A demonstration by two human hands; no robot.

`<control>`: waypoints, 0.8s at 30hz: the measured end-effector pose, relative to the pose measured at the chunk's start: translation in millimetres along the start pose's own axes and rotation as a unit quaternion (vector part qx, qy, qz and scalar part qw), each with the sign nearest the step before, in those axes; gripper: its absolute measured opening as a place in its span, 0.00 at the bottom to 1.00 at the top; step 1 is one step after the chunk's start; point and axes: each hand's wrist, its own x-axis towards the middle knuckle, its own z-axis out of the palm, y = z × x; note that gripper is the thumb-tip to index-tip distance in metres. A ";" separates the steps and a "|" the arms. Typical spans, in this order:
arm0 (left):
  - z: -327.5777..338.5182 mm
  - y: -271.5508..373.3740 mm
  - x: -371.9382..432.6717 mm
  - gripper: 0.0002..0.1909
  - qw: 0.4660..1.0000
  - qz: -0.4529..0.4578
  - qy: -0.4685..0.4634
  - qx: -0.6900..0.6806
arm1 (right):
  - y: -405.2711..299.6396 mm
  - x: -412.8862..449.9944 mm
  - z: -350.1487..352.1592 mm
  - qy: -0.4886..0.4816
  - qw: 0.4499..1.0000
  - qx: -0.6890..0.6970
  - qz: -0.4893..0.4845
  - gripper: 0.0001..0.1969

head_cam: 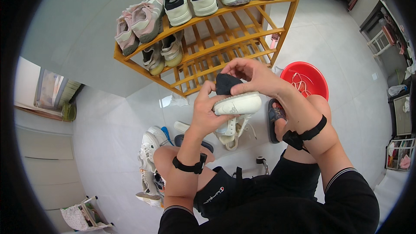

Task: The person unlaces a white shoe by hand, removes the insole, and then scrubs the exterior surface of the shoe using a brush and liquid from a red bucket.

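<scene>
My left hand (206,112) grips a white shoe (242,103) by its side, thumb and fingers around it. The shoe is turned so its side and pale sole edge face up towards me. In my right hand (255,76) is a dark grey cloth (227,84), bunched just above the sole edge. My left index finger reaches close to the cloth. Directly below, a white upper with lace eyelets (230,126) and loose laces shows; whether it belongs to the held shoe I cannot tell. Part of the sole is hidden by the cloth.
A wooden shoe rack (208,50) holding several pairs stands ahead. Right of my hands is a red basin (320,78) with white laces (300,83) inside. White sneakers (149,146), a blue-handled item (166,135) and a white insole (182,126) lie left. Slippers (276,120) are on my feet.
</scene>
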 end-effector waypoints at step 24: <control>21.0 -3.6 1.5 0.20 0.782 -0.232 0.173 -0.552 | 27.8 2.0 38.5 0.374 0.927 0.018 -0.013 0.16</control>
